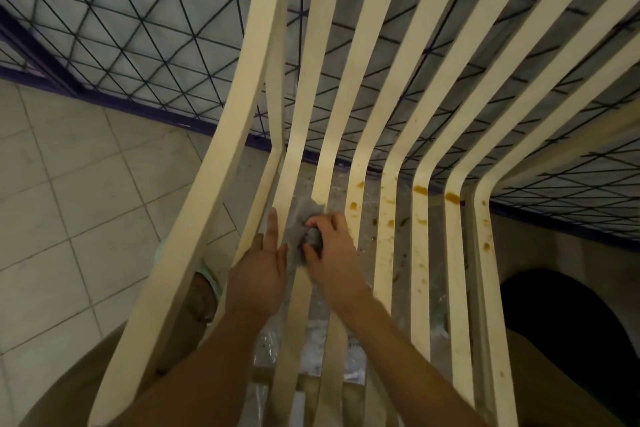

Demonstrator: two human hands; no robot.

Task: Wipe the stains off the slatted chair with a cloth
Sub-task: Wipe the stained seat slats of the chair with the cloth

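Pale square floor tiles (69, 184) are spreading out at the left, and a dark metal grille (138, 28) with a diagonal lattice is standing behind. Filling the middle is the cream slatted chair (214, 191), its long smooth slats bending where the back meets the seat. A grey cloth (304, 222), soft and bunched, is lying on the seat slats left of centre. The right hand (334, 253) is gripping it, fingers curled round the wad and pressing it onto a slat. The left hand (258, 274) is resting flat just beside it, fingers straight along the neighbouring slat.

Brown stains (452, 197) (blots at the bend, thinner specks lower down) are marking the slats to the right of the hands. Under the seat a crinkled clear plastic sheet (317, 350) is showing through the gaps; its print is too blurred to read. Left of the chair, a turquoise sandal (211, 274) is peeking out.
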